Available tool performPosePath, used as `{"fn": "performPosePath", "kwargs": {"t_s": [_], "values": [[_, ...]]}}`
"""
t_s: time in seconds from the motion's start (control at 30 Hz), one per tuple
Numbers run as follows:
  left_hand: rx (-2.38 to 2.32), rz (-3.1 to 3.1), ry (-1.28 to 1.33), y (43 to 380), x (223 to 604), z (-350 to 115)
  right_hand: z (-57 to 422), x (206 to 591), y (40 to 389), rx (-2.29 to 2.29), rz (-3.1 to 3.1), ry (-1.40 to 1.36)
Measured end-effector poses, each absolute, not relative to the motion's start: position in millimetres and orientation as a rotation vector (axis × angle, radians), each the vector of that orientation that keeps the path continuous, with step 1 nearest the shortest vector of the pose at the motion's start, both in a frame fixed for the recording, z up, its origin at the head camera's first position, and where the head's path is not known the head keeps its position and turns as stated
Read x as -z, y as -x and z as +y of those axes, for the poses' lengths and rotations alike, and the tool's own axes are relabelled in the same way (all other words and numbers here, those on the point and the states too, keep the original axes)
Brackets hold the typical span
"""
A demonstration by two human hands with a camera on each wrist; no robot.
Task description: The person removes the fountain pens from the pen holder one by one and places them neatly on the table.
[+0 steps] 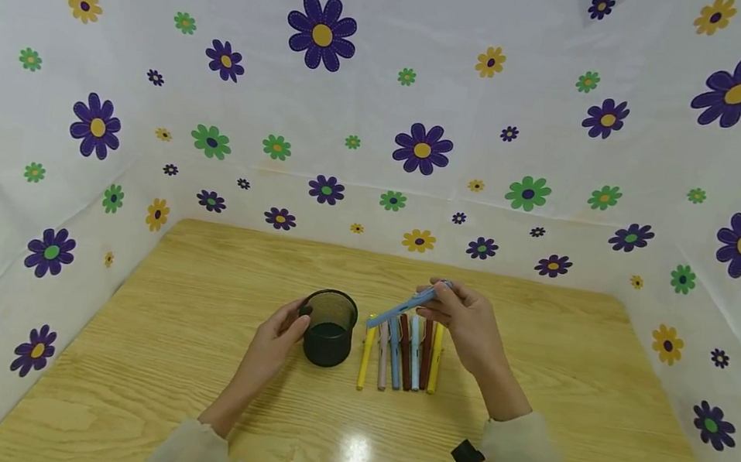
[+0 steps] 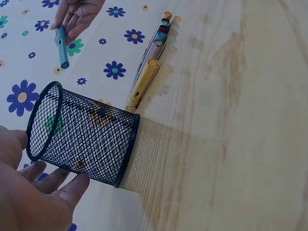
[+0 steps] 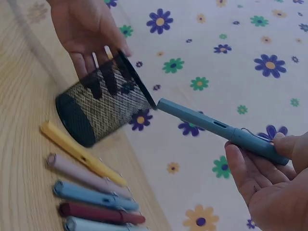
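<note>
My left hand (image 1: 275,337) holds a black mesh pen cup (image 1: 327,349) by its left side, thumb at the rim and fingers along the wall. The cup stands upright on the table. In the right wrist view the left fingers show through the mesh. My right hand (image 1: 470,331) pinches a blue pen (image 1: 398,312) near its clip end, with thumb and fingertips. The pen slants in the air, its far end lowered toward the cup's rim (image 3: 139,82) and outside the cup. Below it lies a row of pens, with a yellow pen (image 1: 364,359) nearest the cup.
The row also has a pinkish-grey pen (image 1: 383,358), a blue pen (image 1: 396,359), dark red pens, a light blue pen (image 1: 415,362) and another yellow pen (image 1: 434,364) at the right. Behind the wooden table (image 1: 232,267) hangs a flowered cloth (image 1: 373,106).
</note>
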State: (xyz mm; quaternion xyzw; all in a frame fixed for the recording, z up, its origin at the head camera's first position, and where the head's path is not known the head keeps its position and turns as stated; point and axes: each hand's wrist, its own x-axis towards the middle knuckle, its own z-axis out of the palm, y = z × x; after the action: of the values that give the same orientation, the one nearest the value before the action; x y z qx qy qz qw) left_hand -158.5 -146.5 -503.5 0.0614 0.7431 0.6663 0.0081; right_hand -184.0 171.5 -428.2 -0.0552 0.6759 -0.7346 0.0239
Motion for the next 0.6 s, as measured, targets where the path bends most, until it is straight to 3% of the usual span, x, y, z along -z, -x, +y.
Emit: {"fn": "performPosePath", "kwargs": {"t_s": [0.6], "values": [[-2.092, 2.311, -0.182, 158.4, 504.1, -146.4, 255.0, 427.3, 166.1, 2.229, 2.206, 0.123]]}}
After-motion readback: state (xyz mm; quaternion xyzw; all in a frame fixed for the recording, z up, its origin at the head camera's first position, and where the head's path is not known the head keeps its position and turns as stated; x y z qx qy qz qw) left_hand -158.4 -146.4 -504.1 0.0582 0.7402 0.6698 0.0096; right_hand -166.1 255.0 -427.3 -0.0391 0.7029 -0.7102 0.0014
